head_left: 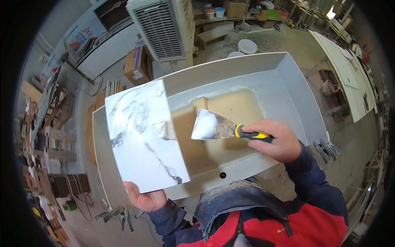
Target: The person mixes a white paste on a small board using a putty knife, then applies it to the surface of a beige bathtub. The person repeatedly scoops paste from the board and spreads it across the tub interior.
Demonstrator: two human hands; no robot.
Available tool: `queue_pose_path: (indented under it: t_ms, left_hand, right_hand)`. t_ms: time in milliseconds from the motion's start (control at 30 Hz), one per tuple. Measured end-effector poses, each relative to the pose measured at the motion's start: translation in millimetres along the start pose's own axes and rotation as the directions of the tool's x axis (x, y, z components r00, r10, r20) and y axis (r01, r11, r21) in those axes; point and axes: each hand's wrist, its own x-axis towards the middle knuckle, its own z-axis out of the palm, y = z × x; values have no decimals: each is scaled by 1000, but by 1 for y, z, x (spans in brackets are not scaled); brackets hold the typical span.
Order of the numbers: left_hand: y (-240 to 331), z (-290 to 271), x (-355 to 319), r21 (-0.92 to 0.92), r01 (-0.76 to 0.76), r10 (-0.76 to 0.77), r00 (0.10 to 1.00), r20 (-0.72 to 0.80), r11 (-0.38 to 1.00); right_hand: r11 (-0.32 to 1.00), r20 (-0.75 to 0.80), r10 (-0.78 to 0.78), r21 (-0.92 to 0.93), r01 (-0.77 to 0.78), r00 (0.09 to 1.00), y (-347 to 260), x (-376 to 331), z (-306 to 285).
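In my right hand (277, 140) is the black and yellow handle of a putty knife (224, 125). Its broad blade points left and carries a white paste (205, 124). My left hand (145, 199) grips the lower edge of a white, grey-veined marble-look panel (142, 136), with the fingers hidden beneath it. Both are held over a large grey box-shaped basin (296, 94), which has a tan raised form (234, 109) inside. The panel covers the basin's left part from sight. A small round dark hole (223, 175) shows in the near wall.
Clamps (327, 149) hang by the basin's right corner, and more clamps (115, 216) lie at the lower left. Beyond the basin stand a tall air cooler (160, 31), a cardboard box (138, 65) and white buckets (247, 46). A long pale panel (345, 74) is at the right.
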Motion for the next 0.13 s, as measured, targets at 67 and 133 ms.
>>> queue_pose_path:
  t_ms: [67, 133]
  left_hand:
    - [1, -9, 7, -35, 16, -17, 1000, -23, 999]
    - [3, -23, 14, -5, 1, -1, 999, -33, 1000]
  right_hand:
    - [1000, 96, 14, -29, -11, 995, -18, 26, -2]
    - [993, 192, 51, -115, -30, 980, -31, 47, 0]
